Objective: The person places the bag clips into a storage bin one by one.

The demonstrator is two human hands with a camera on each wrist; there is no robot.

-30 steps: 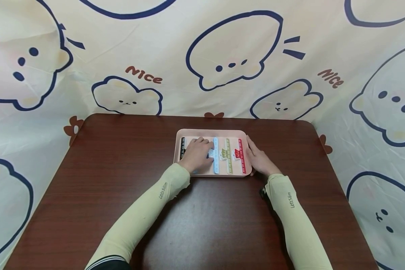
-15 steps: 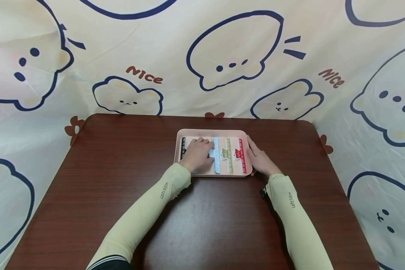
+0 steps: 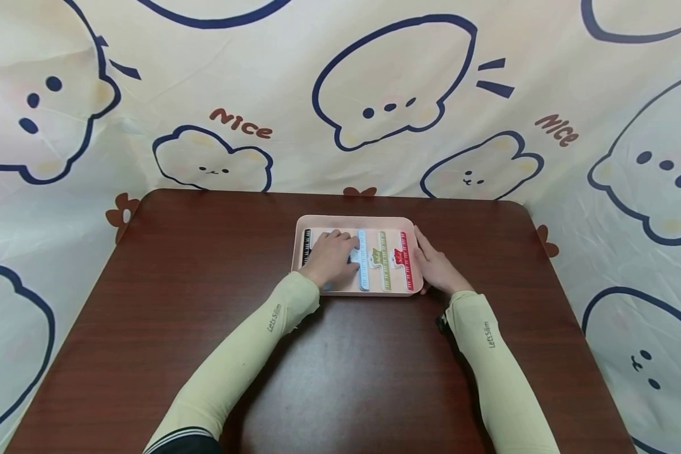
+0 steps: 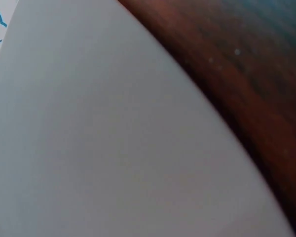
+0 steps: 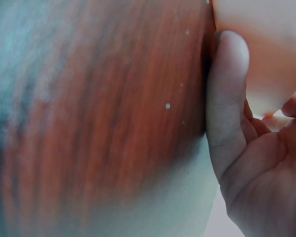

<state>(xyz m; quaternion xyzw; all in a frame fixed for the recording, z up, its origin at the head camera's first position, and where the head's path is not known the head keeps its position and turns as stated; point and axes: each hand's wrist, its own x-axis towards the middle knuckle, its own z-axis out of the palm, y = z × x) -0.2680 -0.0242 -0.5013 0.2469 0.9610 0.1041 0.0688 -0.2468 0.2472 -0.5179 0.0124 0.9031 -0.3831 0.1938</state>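
A pale pink tray (image 3: 352, 222) sits near the far side of the table, with several thin ruler-like strips laid upright in it. My left hand (image 3: 330, 257) rests over its left half, fingers spread and lightly bent. Its forefinger and thumb lie beside the light blue ruler (image 3: 364, 260), either side of a blue shape. A black ruler (image 3: 306, 244) is partly covered by this hand. Further right lie a green ruler (image 3: 384, 261) and a red ruler (image 3: 406, 260). My right hand (image 3: 438, 268) lies against the tray's right wall, its thumb (image 5: 228, 74) straight along the outside.
The brown wooden table (image 3: 204, 265) surrounds the tray. A cream curtain (image 3: 295, 82) with cartoon drawings hangs behind and at both sides. In the left wrist view, the tray's pale wall (image 4: 113, 123), blurred, fills most of the picture.
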